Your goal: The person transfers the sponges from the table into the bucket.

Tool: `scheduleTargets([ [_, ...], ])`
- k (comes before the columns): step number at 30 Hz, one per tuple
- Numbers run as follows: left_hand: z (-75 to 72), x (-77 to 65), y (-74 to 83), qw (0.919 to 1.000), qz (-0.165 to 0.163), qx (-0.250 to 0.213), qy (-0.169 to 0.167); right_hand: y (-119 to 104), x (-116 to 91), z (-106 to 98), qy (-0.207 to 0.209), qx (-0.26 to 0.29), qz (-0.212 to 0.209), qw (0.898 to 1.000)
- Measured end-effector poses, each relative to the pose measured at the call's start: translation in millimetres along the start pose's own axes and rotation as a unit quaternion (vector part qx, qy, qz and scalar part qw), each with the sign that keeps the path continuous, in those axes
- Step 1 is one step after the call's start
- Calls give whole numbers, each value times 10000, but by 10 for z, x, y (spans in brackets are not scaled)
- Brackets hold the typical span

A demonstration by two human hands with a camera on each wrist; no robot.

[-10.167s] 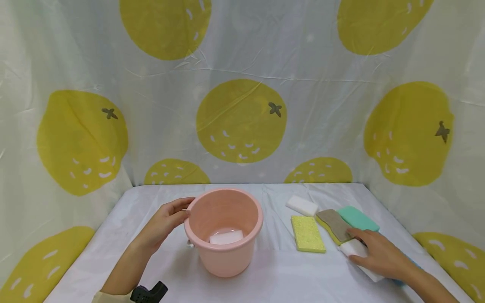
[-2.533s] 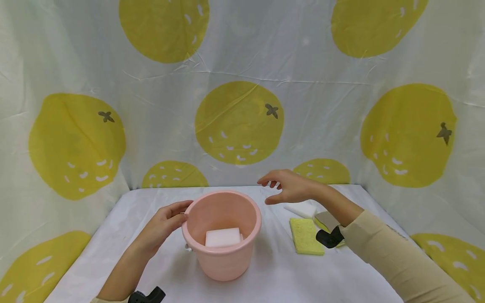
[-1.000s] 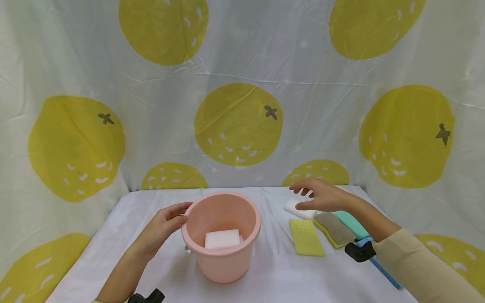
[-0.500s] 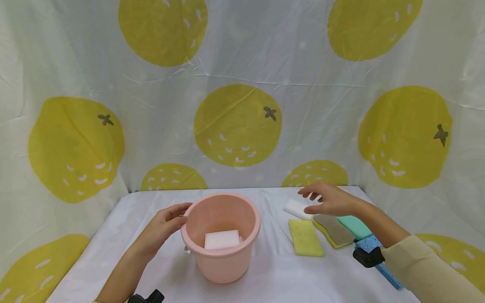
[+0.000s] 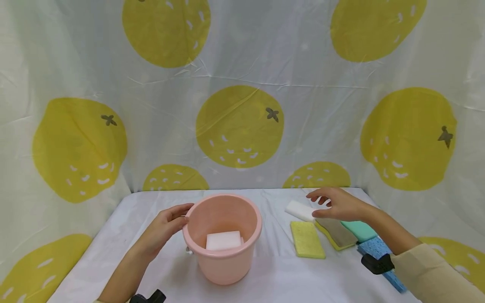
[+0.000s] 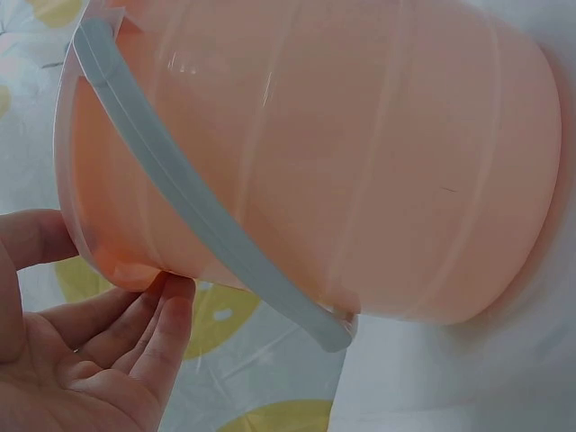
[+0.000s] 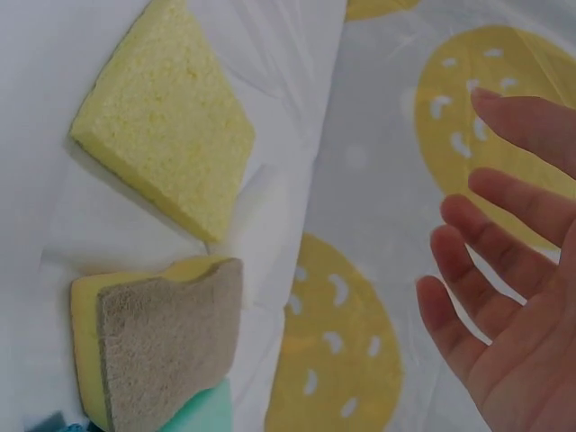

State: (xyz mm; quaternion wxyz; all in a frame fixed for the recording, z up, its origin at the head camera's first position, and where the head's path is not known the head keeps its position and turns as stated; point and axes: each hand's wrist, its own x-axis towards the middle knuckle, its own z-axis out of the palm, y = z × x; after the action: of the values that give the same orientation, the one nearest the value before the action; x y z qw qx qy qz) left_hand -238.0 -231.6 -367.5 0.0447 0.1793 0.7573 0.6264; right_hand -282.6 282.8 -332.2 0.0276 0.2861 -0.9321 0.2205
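Note:
My left hand [image 5: 164, 227] pinches the rim of a pink bucket [image 5: 225, 265], which stands upright. In the left wrist view, the fingers [image 6: 166, 333] lie against the outer wall below the lip, with the thumb at the rim. Inside the bucket is a white sponge block [image 5: 222, 240], with another pale edge beside it. My right hand [image 5: 339, 204] hovers with loosely bent fingers and holds nothing. Below and near it are a white sponge [image 5: 299, 210], a grey-and-yellow scrub sponge [image 5: 337, 233], a yellow sponge [image 5: 307, 240] and a partly hidden teal sponge [image 5: 360, 230].
A blue sponge [image 5: 394, 281] lies at the right, partly covered by the right wrist camera [image 5: 378, 264]. A grey bucket handle [image 6: 207, 216] hangs along the bucket's side. A lemon-print curtain [image 5: 242, 54] encloses the white-covered table [image 5: 288, 282].
A second white block, earlier by the right hand, now lies in the bucket. The empty right hand has moved from near the bucket rightward over the sponges. The left hand has stayed on the rim.

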Motion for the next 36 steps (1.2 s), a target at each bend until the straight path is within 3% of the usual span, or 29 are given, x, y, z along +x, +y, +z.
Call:
scheduleTargets([
  [36, -7, 29, -24, 9999, -126, -28, 87, 387, -470, 132, 31, 201, 358, 9992],
])
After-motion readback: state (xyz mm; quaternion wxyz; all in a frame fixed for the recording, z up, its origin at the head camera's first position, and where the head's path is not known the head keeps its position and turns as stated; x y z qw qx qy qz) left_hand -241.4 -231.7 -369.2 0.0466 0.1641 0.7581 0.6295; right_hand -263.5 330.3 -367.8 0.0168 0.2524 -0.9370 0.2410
